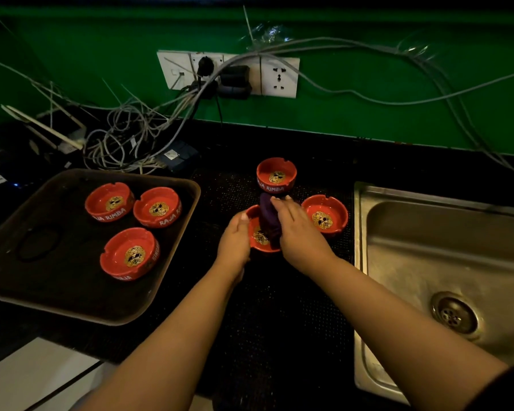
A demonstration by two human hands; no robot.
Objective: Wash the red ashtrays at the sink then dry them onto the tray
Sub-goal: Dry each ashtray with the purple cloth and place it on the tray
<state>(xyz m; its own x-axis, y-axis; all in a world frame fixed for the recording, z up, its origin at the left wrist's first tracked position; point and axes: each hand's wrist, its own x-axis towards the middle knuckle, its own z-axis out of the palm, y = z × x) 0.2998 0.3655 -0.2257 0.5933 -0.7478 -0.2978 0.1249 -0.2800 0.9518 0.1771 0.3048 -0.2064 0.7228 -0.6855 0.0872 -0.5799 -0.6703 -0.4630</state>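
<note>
Tray (172, 185): at the left of the dark surface (279, 321), carrying three red ashtrays (130, 253), all upright and set apart from one another.

Left hand (235, 237): curled against the left wall of a fourth ashtray (260, 237), thumb at the rim, steadying it on the mat; its grip looks closed round the dish's side.

Cloth (269, 218): dark purple, bunched, pushed down into the bowl of that ashtray and trailing over its far rim.

Right hand (297, 229): lying on top of the cloth with fingers fairly straight, pressing it into the bowl rather than clutching it; the thumb is hidden, so how much it pinches cannot be told.

Waiting ashtrays: one just behind the cloth (276, 175), one just right of the right hand (325, 215), both on the mat, near the sink (428, 247).

Handling: the ashtrays look rigid, thick-walled and glossy, probably weighty for their size, likely slick if wet and liable to chip if knocked. The outer wall, with a thumb over the notched rim, seems the safest hold.

Stage: judged as drying, with three done and three left.

Background: sockets (279, 75) and tangled cables (125, 134) on a green wall.
</note>
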